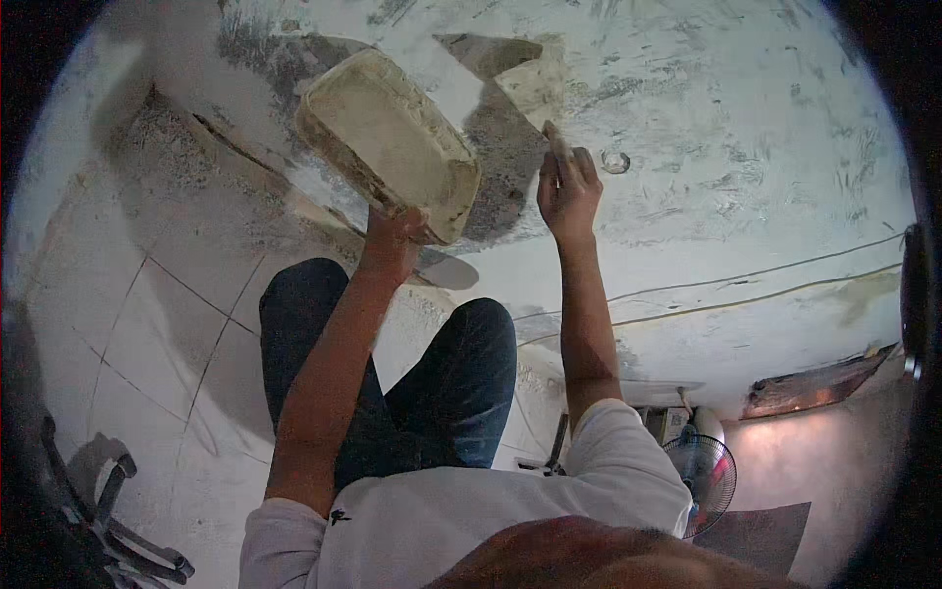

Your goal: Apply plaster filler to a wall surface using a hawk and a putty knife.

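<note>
My left hand (396, 234) is closed on the near end of a rectangular, plaster-smeared tub (459, 191) and holds it up beside the wall. The tub is off-white, with rounded corners and a crusted rim. In my right hand (571, 196) is the handle of a putty knife (532, 90). Its broad triangular blade, pale with filler, lies at the patchy wall (726, 147), to the right of the tub; whether it touches the surface I cannot tell. A dark shadow falls on the wall between tub and knife.
Two cables (746, 280) run along the lower wall at right. A standing fan (702, 471) is at the lower right, near a dark wooden piece (819, 383). Black chair legs (118, 510) stand on the tiled floor (186, 344) at lower left. Debris lies along the wall's foot.
</note>
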Demonstrator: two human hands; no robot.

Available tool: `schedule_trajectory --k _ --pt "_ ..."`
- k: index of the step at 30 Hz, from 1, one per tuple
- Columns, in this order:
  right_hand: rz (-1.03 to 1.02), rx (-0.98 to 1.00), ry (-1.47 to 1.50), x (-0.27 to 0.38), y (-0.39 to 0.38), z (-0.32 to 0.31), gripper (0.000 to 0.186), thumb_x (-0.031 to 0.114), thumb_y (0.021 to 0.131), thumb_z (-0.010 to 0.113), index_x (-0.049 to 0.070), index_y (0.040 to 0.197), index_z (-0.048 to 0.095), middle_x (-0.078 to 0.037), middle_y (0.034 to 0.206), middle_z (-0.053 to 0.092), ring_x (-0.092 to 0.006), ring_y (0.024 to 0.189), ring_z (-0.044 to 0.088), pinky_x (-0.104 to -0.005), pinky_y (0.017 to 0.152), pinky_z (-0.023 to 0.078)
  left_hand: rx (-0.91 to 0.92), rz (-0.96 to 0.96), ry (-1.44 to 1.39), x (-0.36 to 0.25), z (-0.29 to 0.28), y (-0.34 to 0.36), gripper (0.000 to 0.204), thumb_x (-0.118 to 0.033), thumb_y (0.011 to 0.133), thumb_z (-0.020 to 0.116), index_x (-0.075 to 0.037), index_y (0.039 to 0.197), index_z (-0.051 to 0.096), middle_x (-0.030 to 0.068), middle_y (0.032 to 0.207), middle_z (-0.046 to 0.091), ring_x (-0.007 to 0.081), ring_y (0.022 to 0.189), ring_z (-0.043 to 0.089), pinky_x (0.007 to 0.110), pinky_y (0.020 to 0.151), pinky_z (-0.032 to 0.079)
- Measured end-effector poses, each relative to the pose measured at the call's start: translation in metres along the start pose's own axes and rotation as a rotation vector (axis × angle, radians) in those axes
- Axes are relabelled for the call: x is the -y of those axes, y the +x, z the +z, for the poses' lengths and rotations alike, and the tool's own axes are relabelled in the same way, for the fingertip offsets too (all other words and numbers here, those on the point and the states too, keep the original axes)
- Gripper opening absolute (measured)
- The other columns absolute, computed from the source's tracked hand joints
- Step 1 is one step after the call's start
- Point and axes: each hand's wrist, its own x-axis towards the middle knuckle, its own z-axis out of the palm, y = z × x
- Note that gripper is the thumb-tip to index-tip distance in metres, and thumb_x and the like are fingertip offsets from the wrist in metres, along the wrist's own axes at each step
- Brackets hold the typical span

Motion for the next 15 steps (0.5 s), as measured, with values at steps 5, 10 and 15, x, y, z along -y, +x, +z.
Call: schedule_trajectory --k 5,10,15 --pt "0.111 0.256 -0.368 -0.018 -0.016 0.019 0.064 0.006 0.078 0.061 0.014 0.140 0.044 -0.008 0.098 0.059 -0.0249 0.077 0.058 -0.0334 0.053 0.052 -0.059 -0.058 0.095 -0.001 0.000 -0.001 0.071 -0.009 0.074 0.070 -0.013 0.135 0.034 0.0093 0.120 0.047 0.0250 0.109 0.054 0.043 0.090 0.052" --pt "0.178 0.397 -0.376 -0.012 -0.046 0.005 0.074 0.009 0.075 0.064 0.016 0.144 0.037 -0.009 0.111 0.061 -0.0256 0.088 0.062 -0.0364 0.055 0.056 -0.127 0.008 0.027 0.002 0.003 -0.005 0.060 -0.005 0.074 0.068 -0.008 0.128 0.043 0.0084 0.110 0.056 0.0256 0.100 0.058 0.042 0.085 0.052" --pt "0.575 0.083 0.631 0.008 -0.079 -0.024 0.034 0.011 0.095 0.050 0.005 0.129 0.051 -0.006 0.071 0.057 -0.0107 0.049 0.046 -0.0259 0.039 0.036 -0.098 -0.078 0.205 -0.001 -0.009 -0.001 0.072 -0.011 0.075 0.072 -0.010 0.136 0.034 0.0105 0.122 0.046 0.0251 0.109 0.053 0.042 0.096 0.049"
